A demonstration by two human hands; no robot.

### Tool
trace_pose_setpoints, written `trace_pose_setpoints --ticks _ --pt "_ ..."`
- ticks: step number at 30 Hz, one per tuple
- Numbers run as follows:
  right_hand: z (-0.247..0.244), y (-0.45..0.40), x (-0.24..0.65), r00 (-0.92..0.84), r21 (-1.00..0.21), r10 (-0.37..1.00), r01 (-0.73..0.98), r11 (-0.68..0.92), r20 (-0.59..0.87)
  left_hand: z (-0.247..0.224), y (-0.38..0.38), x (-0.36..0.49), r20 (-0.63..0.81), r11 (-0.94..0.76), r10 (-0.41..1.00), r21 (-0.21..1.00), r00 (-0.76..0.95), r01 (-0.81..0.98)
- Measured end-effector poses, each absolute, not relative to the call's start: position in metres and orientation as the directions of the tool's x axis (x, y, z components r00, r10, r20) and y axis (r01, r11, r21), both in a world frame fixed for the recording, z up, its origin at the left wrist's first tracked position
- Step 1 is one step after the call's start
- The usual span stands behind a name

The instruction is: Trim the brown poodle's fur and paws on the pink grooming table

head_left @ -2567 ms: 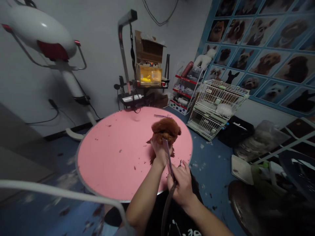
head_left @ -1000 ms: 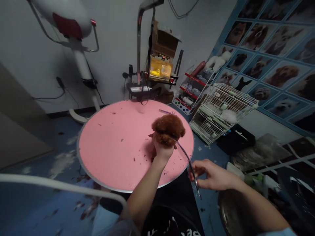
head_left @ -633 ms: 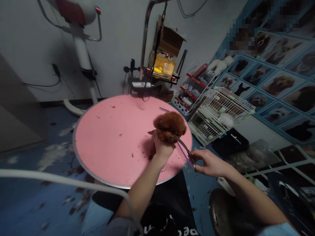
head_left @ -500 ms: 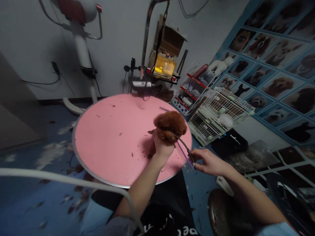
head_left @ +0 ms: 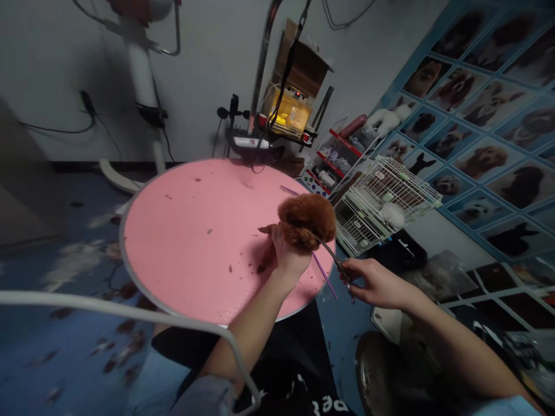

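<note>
A small curly reddish-brown dog is at the right side of the round pink table. My left hand is closed around the dog just under its head. In my right hand is a pair of curved scissors, its tips against the fur at the lower side of the head. A purple comb lies at the table's right edge, below the scissors. The dog's lower body is mostly hidden behind my left hand and arm.
Hair clumps dot the table and the blue floor. A grooming arm with a black strap rises behind the table. White wire cages stand right, a round stool lower right. A pale hose crosses the lower left.
The dog's head, my left hand and my right hand with the scissors have shifted slightly right in view. The camera view has also moved a little. Both hands keep their hold.
</note>
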State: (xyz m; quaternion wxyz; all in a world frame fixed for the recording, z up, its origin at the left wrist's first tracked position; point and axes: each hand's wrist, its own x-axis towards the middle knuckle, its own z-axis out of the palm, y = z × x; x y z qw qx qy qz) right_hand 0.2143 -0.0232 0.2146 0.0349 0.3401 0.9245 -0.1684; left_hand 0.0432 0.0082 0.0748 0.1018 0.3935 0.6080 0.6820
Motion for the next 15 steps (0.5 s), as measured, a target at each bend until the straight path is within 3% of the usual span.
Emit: trace_pose_setpoints --ticks 15 --pt "0.241 -0.029 0.206 -0.722 -0.038 0.66 0.68 0.732 -0.206 0.098 -0.003 0.034 0.47 -0.269 0.677 0.874 -0.566 0.405"
